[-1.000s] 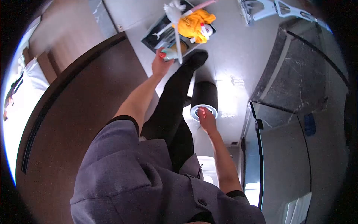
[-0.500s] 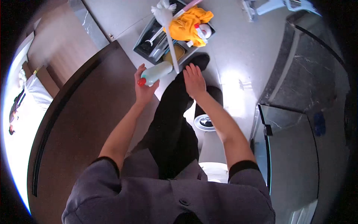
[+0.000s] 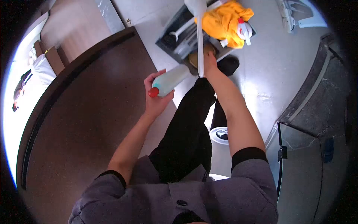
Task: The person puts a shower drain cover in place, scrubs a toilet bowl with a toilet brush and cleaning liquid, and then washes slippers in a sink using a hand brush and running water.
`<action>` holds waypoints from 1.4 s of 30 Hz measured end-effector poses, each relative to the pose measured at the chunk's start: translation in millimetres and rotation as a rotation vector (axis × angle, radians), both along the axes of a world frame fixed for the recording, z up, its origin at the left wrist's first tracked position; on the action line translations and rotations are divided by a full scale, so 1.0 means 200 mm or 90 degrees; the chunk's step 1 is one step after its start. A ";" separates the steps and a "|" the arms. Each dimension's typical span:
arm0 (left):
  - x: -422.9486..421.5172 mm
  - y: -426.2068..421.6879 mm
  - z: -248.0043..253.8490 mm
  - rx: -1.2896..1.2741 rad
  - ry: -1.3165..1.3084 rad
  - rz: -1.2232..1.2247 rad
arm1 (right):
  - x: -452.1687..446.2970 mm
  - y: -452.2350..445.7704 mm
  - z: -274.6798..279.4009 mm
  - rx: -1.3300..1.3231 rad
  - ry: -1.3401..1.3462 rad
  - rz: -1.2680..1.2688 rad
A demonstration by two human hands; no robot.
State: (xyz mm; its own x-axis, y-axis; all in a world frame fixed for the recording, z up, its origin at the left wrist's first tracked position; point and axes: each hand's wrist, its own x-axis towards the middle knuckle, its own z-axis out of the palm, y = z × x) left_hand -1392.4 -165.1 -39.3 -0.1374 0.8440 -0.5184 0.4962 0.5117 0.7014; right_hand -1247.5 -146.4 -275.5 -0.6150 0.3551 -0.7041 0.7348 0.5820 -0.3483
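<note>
A pale bottle (image 3: 172, 79) with a red cap lies tilted in my left hand (image 3: 156, 99), whose fingers wrap round it. My right hand (image 3: 211, 64) reaches into the near end of a dark caddy (image 3: 169, 46), beside a round yellowish-brown item (image 3: 194, 59). The white handle of a brush (image 3: 200, 41) crosses in front of that hand, and its fingers are mostly hidden. Also in the caddy are a yellow cloth (image 3: 220, 22), a white bottle with a red-and-white top (image 3: 244, 31) and a tool with a white hooked end (image 3: 174, 35).
A dark brown curved surface (image 3: 85, 100) fills the left side. Below my right forearm stands a black bin with a white rim (image 3: 220, 135). A glass panel (image 3: 302, 164) and dark marble (image 3: 317, 93) are at the right. A pale blue frame (image 3: 309, 18) is at the upper right.
My right hand has moved from the bin over my leg and into the caddy. My left hand has drawn the bottle back from the caddy. The view has shifted.
</note>
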 end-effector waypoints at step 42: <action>0.56 0.29 0.21 -0.429 -0.153 -0.451 | 0.81 -0.13 0.94 -0.662 0.910 -1.384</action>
State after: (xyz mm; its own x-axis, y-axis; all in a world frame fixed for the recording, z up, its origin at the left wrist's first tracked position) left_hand -1281.1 -107.8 3.6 0.4532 0.2106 -0.8662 0.7236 0.4806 0.4954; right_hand -1084.5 -173.0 -88.5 -0.1368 0.6843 -0.7163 -0.8140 -0.4897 -0.3124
